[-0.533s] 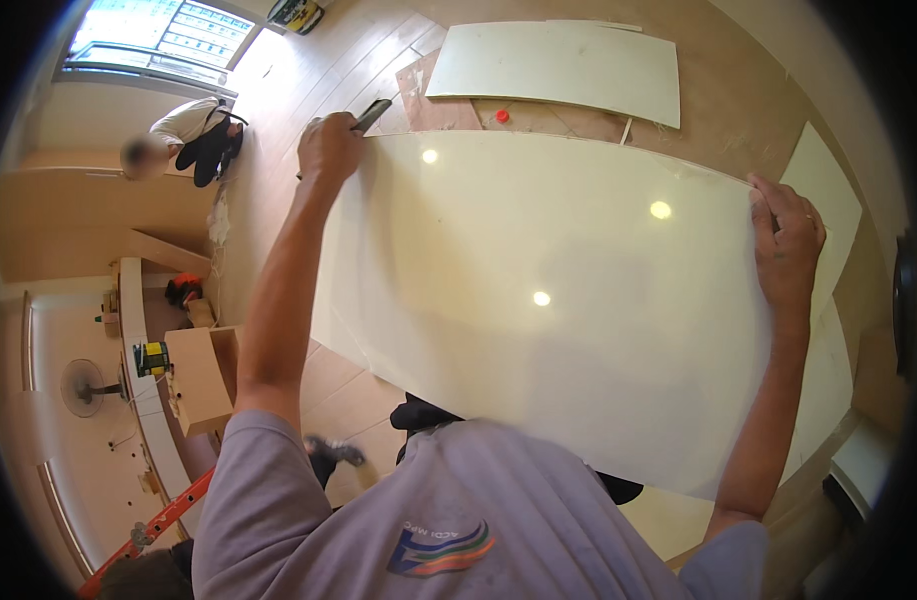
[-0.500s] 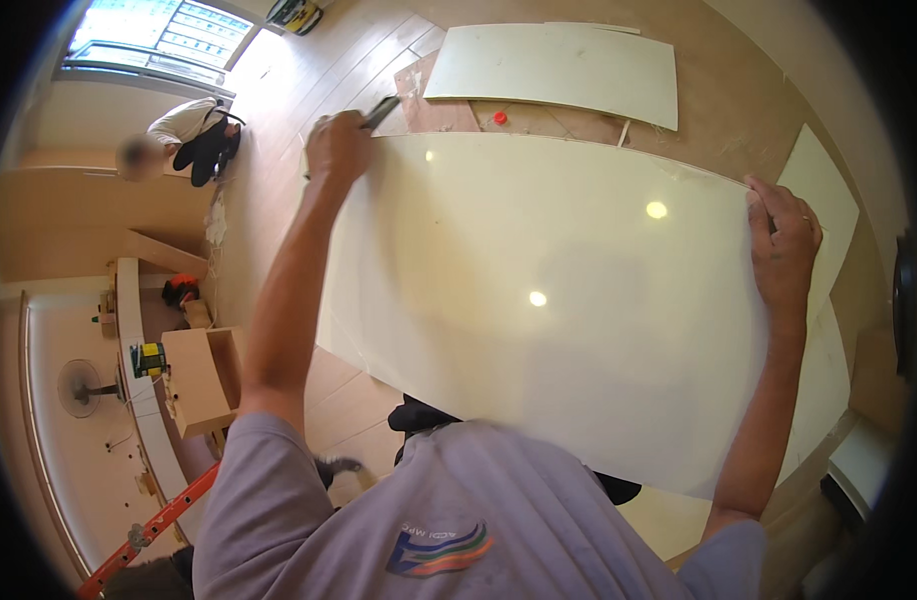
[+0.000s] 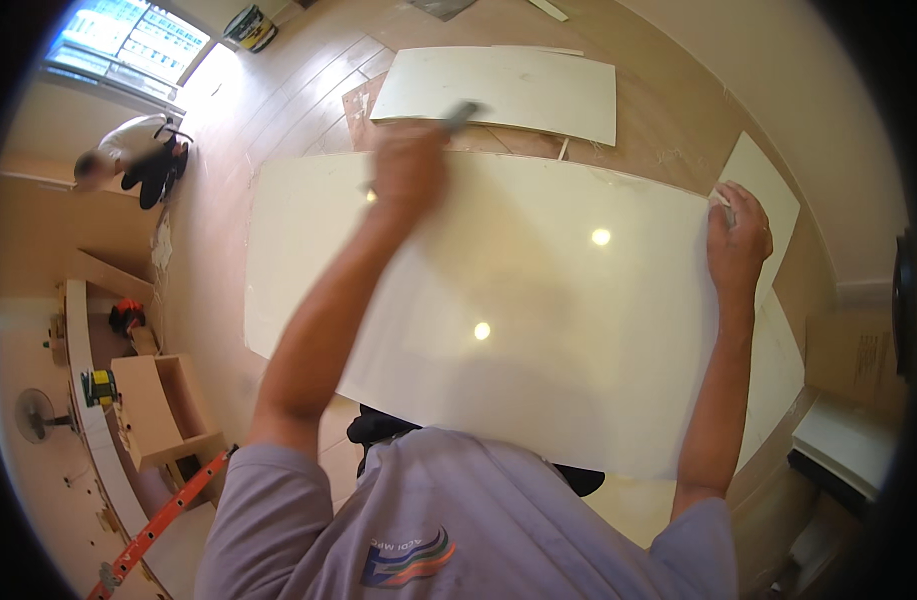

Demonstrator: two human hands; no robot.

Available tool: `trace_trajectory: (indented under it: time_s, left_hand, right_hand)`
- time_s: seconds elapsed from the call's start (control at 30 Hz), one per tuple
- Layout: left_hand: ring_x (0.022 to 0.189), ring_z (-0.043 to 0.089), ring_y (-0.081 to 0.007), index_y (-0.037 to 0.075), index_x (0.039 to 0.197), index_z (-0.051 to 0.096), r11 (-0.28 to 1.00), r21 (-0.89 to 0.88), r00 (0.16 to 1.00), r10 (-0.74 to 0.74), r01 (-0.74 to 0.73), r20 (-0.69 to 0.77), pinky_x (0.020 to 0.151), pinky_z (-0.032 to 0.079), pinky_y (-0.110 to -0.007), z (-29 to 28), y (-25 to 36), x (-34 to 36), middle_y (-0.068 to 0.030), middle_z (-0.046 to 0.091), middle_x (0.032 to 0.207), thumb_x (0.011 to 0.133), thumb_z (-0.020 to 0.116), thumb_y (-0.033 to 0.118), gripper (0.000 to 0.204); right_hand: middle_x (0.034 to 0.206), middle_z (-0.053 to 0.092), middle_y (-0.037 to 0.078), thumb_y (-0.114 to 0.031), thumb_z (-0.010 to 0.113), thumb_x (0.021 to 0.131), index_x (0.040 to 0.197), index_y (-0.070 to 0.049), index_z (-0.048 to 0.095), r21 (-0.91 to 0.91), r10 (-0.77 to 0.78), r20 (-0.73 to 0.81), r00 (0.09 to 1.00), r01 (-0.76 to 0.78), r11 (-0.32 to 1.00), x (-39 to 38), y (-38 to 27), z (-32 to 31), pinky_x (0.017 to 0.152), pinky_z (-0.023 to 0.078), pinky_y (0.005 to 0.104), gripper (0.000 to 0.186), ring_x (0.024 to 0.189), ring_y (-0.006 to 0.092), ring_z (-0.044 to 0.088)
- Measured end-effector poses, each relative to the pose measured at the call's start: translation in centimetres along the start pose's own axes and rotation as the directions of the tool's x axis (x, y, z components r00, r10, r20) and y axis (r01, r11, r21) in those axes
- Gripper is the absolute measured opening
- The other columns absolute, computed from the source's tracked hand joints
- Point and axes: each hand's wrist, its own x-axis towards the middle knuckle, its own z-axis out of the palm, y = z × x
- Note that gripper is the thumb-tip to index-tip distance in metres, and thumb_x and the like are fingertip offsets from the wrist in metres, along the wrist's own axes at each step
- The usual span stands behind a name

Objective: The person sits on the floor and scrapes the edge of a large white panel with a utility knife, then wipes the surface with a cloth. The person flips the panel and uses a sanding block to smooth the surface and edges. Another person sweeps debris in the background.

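A large glossy cream panel [image 3: 519, 300] lies in front of me, with ceiling lights reflected in it. My left hand [image 3: 409, 175], blurred by motion, is closed on a dark grey hand tool [image 3: 461, 118] at the panel's far edge, left of the middle; I cannot make out exactly what kind. My right hand [image 3: 739, 235] grips the panel's far right corner, fingers curled over the edge. Behind the panel lies a smaller white board [image 3: 494, 90] on a pinkish sheet. Another white board [image 3: 764, 190] shows past my right hand.
A person [image 3: 144, 165] crouches at the upper left near a window. Along the left stand an open wooden box [image 3: 154, 410], a fan [image 3: 37, 415] and an orange ladder [image 3: 169, 520]. A bucket [image 3: 249, 28] stands at the back. Cardboard [image 3: 849, 360] rests at the right.
My left hand and its tool have moved rightward along the panel's far edge, uncovering the far left corner. The view has shifted, so the scene sits further left and a little lower.
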Motion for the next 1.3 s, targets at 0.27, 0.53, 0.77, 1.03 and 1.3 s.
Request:
trace_trajectory:
  time_s: [0.27,0.53,0.77,1.03,1.3]
  left_hand:
    - [0.094,0.063,-0.0309,0.007,0.091,0.071,0.986,0.075,0.983,0.156,-0.148,-0.101,0.087,0.049,-0.045,0.7,5.5,0.0,-0.0116,0.069,0.091,0.084,0.061,0.010,0.012]
    - [0.105,0.062,-0.0304,0.008,0.096,0.075,0.826,-0.391,0.914,0.364,-0.406,-0.179,0.091,0.050,-0.042,-2.1,13.8,1.5,-0.0116,0.071,0.095,0.079,0.061,-0.001,0.023]
    - [0.093,0.067,-0.0296,0.003,0.102,0.076,0.941,-0.322,0.987,-0.060,0.105,0.146,0.088,0.050,-0.040,-4.8,0.2,1.7,-0.0132,0.073,0.092,0.084,0.073,0.016,0.022]
    - [0.098,0.064,-0.0339,0.006,0.098,0.072,0.869,-0.310,0.922,0.373,-0.387,-0.106,0.092,0.049,-0.045,-0.2,19.1,1.2,-0.0155,0.070,0.097,0.085,0.068,0.013,0.015]
    - [0.099,0.063,-0.0355,0.006,0.098,0.071,0.815,-0.388,0.895,0.443,-0.430,-0.062,0.087,0.049,-0.047,-0.7,27.6,2.1,-0.0148,0.070,0.094,0.086,0.069,0.013,0.015]
  right_hand:
    - [0.138,0.058,0.015,-0.027,0.059,0.097,0.125,-0.006,0.066,0.200,0.254,0.045,0.966,-0.258,0.945,1.1,-1.3,-0.5,0.107,0.044,0.0430,0.036,0.129,0.0313,0.055]
    - [0.140,0.058,0.015,-0.025,0.056,0.098,0.137,-0.008,0.058,0.498,0.499,0.000,0.866,-0.433,0.752,1.2,0.8,-0.2,0.107,0.043,0.0374,0.043,0.128,0.0299,0.056]
    - [0.139,0.059,0.016,-0.026,0.056,0.098,0.142,-0.005,0.050,0.669,0.545,0.231,0.806,-0.538,0.512,0.9,3.4,-1.8,0.108,0.041,0.0371,0.049,0.124,0.0261,0.056]
    - [0.139,0.055,0.019,-0.051,0.055,0.099,0.143,-0.002,0.047,0.843,0.642,0.492,0.588,-0.507,-0.182,2.3,2.1,-3.3,0.110,0.036,0.0430,0.066,0.122,0.0295,0.050]
    - [0.143,0.050,0.019,-0.056,0.047,0.102,0.147,-0.002,0.043,0.862,0.725,0.436,0.534,-0.480,-0.165,2.5,1.4,-2.5,0.100,0.042,0.0376,0.071,0.102,0.0261,0.056]
